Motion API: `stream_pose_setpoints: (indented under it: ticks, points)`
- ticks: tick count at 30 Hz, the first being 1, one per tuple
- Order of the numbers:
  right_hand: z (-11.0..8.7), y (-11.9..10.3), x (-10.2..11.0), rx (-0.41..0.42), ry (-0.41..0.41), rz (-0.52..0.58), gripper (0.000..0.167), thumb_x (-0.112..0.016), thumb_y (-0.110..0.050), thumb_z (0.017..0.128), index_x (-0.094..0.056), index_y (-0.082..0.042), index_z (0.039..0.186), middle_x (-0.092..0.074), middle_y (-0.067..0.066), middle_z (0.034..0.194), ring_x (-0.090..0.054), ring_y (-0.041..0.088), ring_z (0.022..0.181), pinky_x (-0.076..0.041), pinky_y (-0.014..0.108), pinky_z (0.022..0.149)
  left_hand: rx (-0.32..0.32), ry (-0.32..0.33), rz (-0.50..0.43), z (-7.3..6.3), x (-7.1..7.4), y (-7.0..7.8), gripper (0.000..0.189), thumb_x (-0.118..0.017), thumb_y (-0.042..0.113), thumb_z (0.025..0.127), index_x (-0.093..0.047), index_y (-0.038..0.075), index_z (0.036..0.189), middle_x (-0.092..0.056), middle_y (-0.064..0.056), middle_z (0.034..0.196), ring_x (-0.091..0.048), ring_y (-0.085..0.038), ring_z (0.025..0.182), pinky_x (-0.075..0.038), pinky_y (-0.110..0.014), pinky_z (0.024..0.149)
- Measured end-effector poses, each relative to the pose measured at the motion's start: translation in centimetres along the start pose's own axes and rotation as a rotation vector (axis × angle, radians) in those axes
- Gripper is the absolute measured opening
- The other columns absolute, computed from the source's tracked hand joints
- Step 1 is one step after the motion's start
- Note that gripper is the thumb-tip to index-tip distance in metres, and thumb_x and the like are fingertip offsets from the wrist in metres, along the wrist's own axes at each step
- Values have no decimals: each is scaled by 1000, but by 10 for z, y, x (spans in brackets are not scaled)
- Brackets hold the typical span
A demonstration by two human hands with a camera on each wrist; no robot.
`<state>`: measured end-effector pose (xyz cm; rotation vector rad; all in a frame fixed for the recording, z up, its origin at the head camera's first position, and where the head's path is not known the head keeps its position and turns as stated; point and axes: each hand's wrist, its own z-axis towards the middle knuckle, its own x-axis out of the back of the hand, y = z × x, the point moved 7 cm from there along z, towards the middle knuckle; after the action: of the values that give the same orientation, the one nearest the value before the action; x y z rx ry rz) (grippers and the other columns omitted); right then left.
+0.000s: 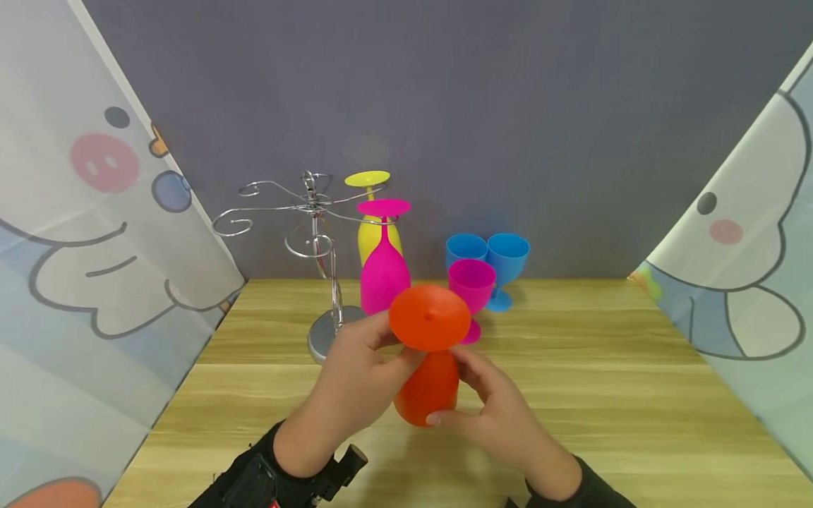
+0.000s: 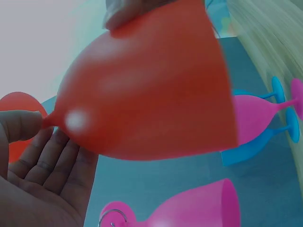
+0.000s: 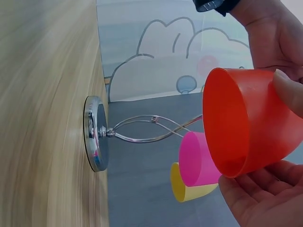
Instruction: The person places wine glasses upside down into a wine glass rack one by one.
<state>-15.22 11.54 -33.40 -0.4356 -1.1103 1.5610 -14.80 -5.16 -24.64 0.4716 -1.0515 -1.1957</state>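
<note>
An orange plastic goblet (image 1: pixel 429 317) is held upside down above the table, its round foot on top and its bowl's mouth facing down. My left hand (image 1: pixel 365 377) pinches its stem just beneath the foot; in the left wrist view the thumb (image 2: pixel 21 125) presses the stem against the fingers. My right hand (image 1: pixel 498 413) grips the bowl from the right, thumb on the near side. Left of the goblet stands a chrome wire glass rack (image 1: pixel 336 300) with curled arms. From its arms a magenta goblet (image 1: pixel 384 279) and a yellow goblet (image 1: pixel 368 240) hang upside down.
Behind the held goblet, a magenta goblet (image 1: pixel 471 282) and two blue goblets (image 1: pixel 507 257) stand upright on the wooden table (image 1: pixel 610 395). A grey panel (image 1: pixel 508 127) rises at the table's back edge, with cartoon-printed sheets (image 1: pixel 82 233) at both sides.
</note>
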Motion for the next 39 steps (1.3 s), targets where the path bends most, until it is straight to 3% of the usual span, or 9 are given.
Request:
stream_pose_setpoints:
  ticks: [7, 11, 20, 29, 35, 39]
  points:
    - [-2, 1, -2, -24, -12, 5, 77, -84, -5, 85, -49, -19, 152, -58, 2, 146, -60, 24, 127, -50, 36, 106, 60, 55, -102, -12, 6, -18, 24, -73, 0, 91, -78, 16, 109, -76, 9, 102, -72, -8, 100, -59, -36, 93]
    - [-4, -3, -1, -35, -15, 19, 77, -84, -3, 85, -49, -18, 152, -59, 3, 144, -61, 24, 125, -51, 35, 104, 72, 47, -198, -17, 5, -27, 22, -72, 1, 93, -77, 12, 112, -76, 4, 105, -72, -14, 101, -59, -37, 92]
    - [-7, -12, 4, -97, -12, 20, 73, -84, -5, 86, -51, -20, 150, -62, 0, 141, -61, 23, 124, -51, 33, 104, -74, 21, -282, -30, 5, -41, 28, -70, -1, 96, -73, 8, 122, -75, -2, 118, -70, -24, 111, -56, -39, 97]
    - [-3, -14, 6, -111, 10, 45, 73, -84, -4, 86, -50, -21, 148, -60, 1, 141, -59, 25, 127, -50, 33, 106, -228, 76, -312, -42, 5, -46, 42, -72, -16, 86, -70, 2, 124, -73, -12, 123, -71, -26, 109, -57, -38, 95]
    - [-2, -16, 6, -66, 28, 48, 73, -83, -1, 85, -50, -18, 148, -60, 4, 141, -59, 26, 126, -50, 33, 106, -207, 25, -354, -42, 0, -54, 50, -75, -15, 84, -68, 2, 130, -71, -12, 126, -71, -27, 109, -57, -40, 97]
    - [-3, -17, 6, -51, 37, 59, 73, -82, 1, 86, -50, -16, 148, -59, 6, 141, -59, 27, 127, -49, 32, 106, -175, -17, -328, -41, -4, -57, 55, -79, -11, 83, -67, 6, 134, -70, -9, 127, -70, -28, 111, -56, -43, 98]
